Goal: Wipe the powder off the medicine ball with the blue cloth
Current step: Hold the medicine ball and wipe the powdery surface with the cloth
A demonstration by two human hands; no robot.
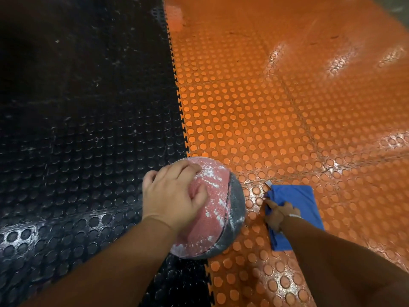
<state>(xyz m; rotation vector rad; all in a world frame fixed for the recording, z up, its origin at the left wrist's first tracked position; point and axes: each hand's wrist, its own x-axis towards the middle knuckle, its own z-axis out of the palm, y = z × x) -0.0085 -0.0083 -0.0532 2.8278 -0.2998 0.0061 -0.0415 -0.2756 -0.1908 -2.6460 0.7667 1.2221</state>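
Observation:
A red and grey medicine ball [215, 218], streaked with white powder, sits on the floor at the seam between black and orange mats. My left hand [171, 196] rests on top of it, fingers spread and curved over its left side. To the right of the ball a blue cloth [303, 200] lies folded on the orange mat. My right hand [280, 214] is on the cloth's left edge, fingers curled into the fabric and gripping it.
Studded black rubber mat [77, 129] covers the left half of the floor, studded orange mat [276, 107] the right, joined by an interlocking seam. The orange surface is glossy with light reflections. My leg [354, 273] fills the lower right corner.

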